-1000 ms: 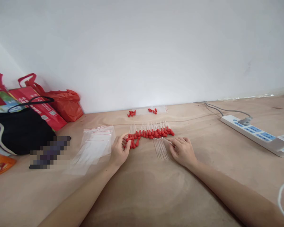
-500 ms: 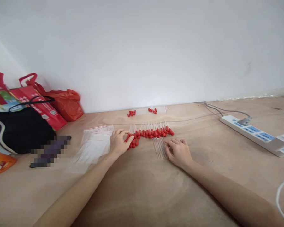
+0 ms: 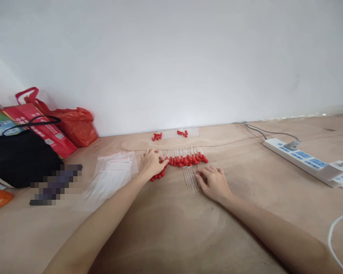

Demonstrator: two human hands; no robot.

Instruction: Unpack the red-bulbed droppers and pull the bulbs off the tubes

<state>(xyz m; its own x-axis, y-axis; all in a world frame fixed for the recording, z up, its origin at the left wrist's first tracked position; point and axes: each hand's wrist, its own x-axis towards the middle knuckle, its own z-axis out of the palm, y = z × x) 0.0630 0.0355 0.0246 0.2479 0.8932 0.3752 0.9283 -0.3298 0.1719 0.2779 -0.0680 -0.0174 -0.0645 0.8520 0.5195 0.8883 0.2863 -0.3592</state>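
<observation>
A row of thin clear tubes with fat red bulbs (image 3: pixel 188 160) lies on the pale brown wooden table (image 3: pixel 177 232). If the left hand (image 3: pixel 153 162) bumps the row's left end, its tubes may roll and get mixed up. The bare, thin clear tubes (image 3: pixel 190 179) in front of the row might roll too, or crack if pushed too hard, as they look like glass.

The red bulbs are round and bunched close, and their clear stems point away, toward the wall (image 3: pixel 171 76). The left hand's fingers are bent a bit over the row's left end, with the thumb out near a bulb. The right hand (image 3: pixel 213 180), in front of the row's right end, has curled fingers. I can't tell if either hand holds anything
</observation>
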